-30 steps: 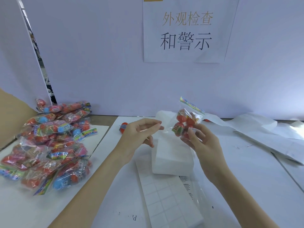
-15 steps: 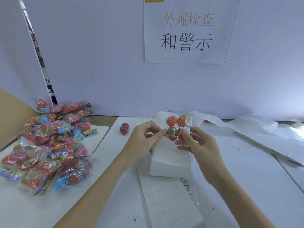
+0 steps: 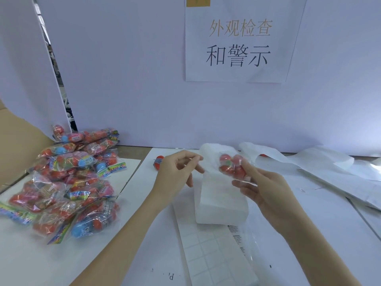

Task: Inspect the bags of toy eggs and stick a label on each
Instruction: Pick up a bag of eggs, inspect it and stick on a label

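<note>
From my remote seat I see the white table filling the lower frame, with a pale wall behind it and a paper sign with Chinese characters at the upper centre. At the left, a big heap of bagged toy eggs lies on the table, red and blue eggs in clear plastic. Crumpled white paper strips trail off to the right edge. In the middle sits a white foam block, and below it a sheet of blank labels runs to the bottom edge. My right hand holds one small bag of eggs up over the block, fingers curled and pinching its lower side. My left hand hovers just left of that bag, not touching it, thumb and forefinger drawn close together; I cannot tell whether they pinch a label. One loose red egg lies on the table beside my left hand.
</note>
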A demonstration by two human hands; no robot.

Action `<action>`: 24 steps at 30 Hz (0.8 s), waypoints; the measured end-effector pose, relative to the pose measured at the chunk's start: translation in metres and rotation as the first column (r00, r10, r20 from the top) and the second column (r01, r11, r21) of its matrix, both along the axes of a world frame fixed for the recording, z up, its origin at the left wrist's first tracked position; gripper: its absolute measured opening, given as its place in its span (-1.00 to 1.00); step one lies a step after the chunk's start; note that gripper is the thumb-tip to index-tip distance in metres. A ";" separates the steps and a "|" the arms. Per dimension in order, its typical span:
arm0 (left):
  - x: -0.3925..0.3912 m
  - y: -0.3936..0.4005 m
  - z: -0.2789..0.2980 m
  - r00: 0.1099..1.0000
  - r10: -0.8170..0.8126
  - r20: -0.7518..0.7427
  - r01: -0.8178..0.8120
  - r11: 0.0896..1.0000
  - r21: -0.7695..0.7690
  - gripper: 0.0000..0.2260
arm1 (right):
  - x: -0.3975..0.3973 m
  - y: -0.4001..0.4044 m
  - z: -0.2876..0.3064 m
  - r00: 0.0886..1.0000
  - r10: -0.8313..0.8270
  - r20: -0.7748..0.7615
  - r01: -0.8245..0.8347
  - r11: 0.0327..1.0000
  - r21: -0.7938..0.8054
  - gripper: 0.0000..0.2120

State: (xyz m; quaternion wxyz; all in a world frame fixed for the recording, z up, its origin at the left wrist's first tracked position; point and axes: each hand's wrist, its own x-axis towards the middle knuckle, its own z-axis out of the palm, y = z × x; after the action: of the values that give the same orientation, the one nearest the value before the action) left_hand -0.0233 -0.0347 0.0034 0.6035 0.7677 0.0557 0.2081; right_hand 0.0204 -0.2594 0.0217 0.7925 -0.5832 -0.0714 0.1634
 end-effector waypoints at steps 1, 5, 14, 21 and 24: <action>0.000 0.005 0.001 0.998 0.058 -0.006 -0.058 0.998 -0.007 -0.85 | 0.002 -0.008 0.008 0.995 0.085 -0.058 -0.071 0.974 0.215 -0.70; 0.003 0.035 -0.001 0.938 0.346 0.024 -0.347 0.936 0.053 -0.84 | -0.005 -0.039 0.040 0.871 0.492 -0.010 -0.212 0.393 0.895 -0.56; -0.017 0.106 -0.026 0.561 0.802 -0.207 -0.183 0.364 0.913 -0.55 | 0.000 -0.015 0.007 0.890 0.441 -0.117 -0.256 0.694 0.673 -0.51; -0.015 0.098 -0.021 0.545 0.838 -0.002 -0.246 0.163 0.955 -0.43 | 0.002 0.000 -0.006 0.910 0.376 -0.177 -0.230 0.810 0.539 -0.57; -0.012 0.084 -0.006 0.666 0.707 0.239 -0.521 0.211 0.827 -0.56 | 0.003 0.002 -0.010 0.912 0.359 -0.200 -0.221 0.839 0.497 -0.59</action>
State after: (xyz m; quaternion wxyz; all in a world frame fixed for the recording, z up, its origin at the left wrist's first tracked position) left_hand -0.0351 0.0497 -0.0028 0.0047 0.8841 0.3045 0.3544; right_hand 0.0235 -0.2570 0.0118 0.8759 -0.3291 -0.0816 0.3432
